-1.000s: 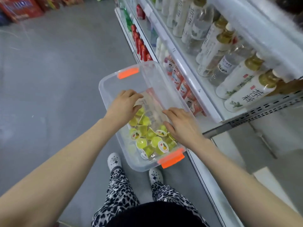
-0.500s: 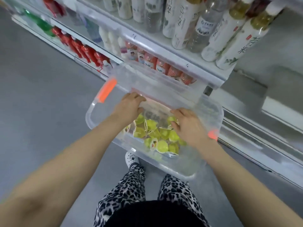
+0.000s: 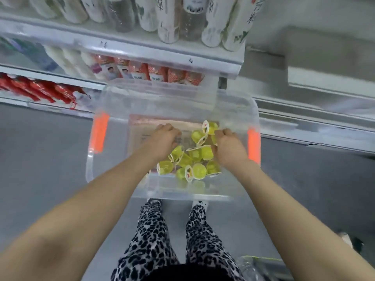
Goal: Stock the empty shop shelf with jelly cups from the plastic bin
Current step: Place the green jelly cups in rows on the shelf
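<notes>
Reaching into the clear plastic bin [image 3: 89,169], both hands sit among yellow jelly cups [image 3: 197,170] heaped toward its right end. The right hand [image 3: 231,148] curls round cups, seemingly gripping them; the left hand [image 3: 164,138] has bent fingers, its hold unclear. The bin's far rim lies near the shelf edge [image 3: 162,55]; grey floor [image 3: 44,159] opens leftward.

Jelly cups [image 3: 199,171] in bin [image 3: 121,102], before shelves [image 3: 162,53].

1. Clear, glossy plastic bin [image 3: 182,191]; orange plastic handle [image 3: 98,131] at 9 o'clock.
2. Translucent, shiny yellow plastic jelly cups [image 3: 199,170] inside.
3. Smooth matt grey floor [image 3: 40,159]; leopard-print cloth trousers [image 3: 150,240] at 6 o'clock.
</notes>
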